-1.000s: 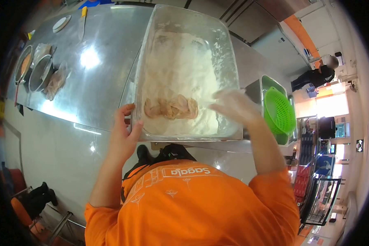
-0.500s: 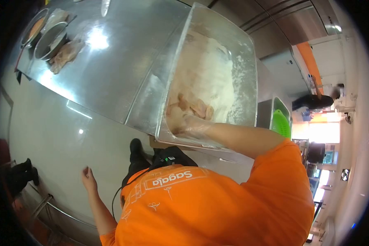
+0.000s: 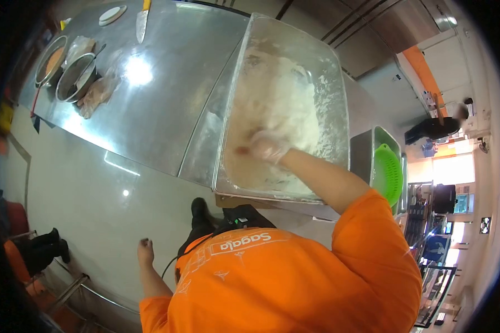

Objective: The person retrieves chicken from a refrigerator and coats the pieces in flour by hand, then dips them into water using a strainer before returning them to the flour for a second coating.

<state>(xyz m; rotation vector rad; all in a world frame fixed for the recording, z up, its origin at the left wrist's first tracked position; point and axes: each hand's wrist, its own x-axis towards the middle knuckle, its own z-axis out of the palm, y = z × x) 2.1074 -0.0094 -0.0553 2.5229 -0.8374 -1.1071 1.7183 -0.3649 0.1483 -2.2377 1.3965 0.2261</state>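
Note:
My right hand (image 3: 269,146), in a clear plastic glove, presses down into the white flour (image 3: 291,105) inside a large metal tray (image 3: 343,105). Its fingers are hidden by flour and blur. A small brownish piece (image 3: 242,150) pokes out of the flour just beside the fingers; I cannot make out its kind. Away from the tray, my left hand (image 3: 145,251) hangs low over the floor with its fingers curled and nothing visible in them.
Left of the tray is a steel table (image 3: 166,94) with a yellow-handled knife (image 3: 142,25), a white lid (image 3: 112,15), metal bowls (image 3: 76,77) and a plastic bag (image 3: 99,94). A green basket (image 3: 388,175) stands at the right. A person (image 3: 439,127) is farther back.
My right hand has shifted up and away from the tray's near edge. The pale, lumpy pieces beside it are now mostly out of sight. My left hand stays low and curled.

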